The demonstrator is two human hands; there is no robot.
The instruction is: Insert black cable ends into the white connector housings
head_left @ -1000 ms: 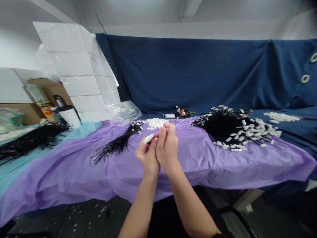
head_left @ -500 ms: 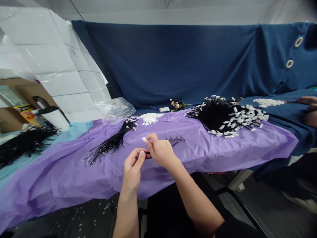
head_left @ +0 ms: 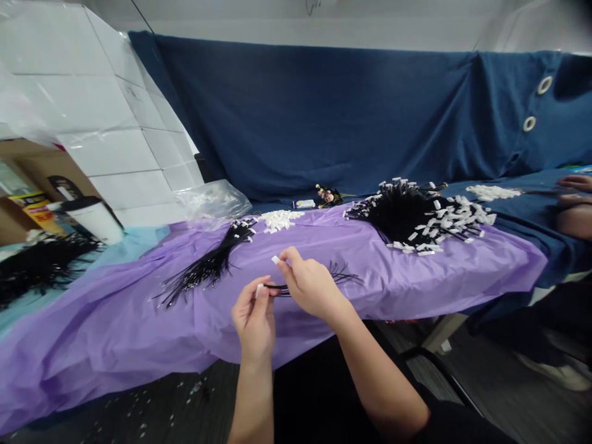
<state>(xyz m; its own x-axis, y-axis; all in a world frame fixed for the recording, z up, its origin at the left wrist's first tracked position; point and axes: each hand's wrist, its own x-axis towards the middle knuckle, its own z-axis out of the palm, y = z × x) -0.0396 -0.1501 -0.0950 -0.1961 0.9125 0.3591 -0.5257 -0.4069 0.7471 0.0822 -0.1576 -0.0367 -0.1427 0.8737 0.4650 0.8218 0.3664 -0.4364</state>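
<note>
Over the front of the purple cloth, my two hands are close together. My left hand (head_left: 253, 317) is closed, with thumb and fingers pinching a small white tab (head_left: 259, 290) at the end of black cords (head_left: 279, 287). These thin cords run across into my right hand (head_left: 312, 287), whose fingers are curled round them. Beyond it, their loose ends (head_left: 345, 274) fan out to the right. Another white tab (head_left: 275, 260) shows at my right thumb and fingertip. Behind my hands lie a pile of white tabs (head_left: 280, 220) and a bundle of black cords (head_left: 215, 256).
A large heap of black cords with white tabs (head_left: 419, 222) spreads on the purple cloth (head_left: 152, 327). Black strands (head_left: 41, 265), a white canister (head_left: 99, 222) and a clear plastic bag (head_left: 215, 200) are leftward. Another person's hand (head_left: 576, 206) is at far right, near white pieces (head_left: 493, 193).
My right hand has shifted slightly right, away from my left, so more black cord shows between them. The loose cord ends have moved right too. The view has turned slightly.
</note>
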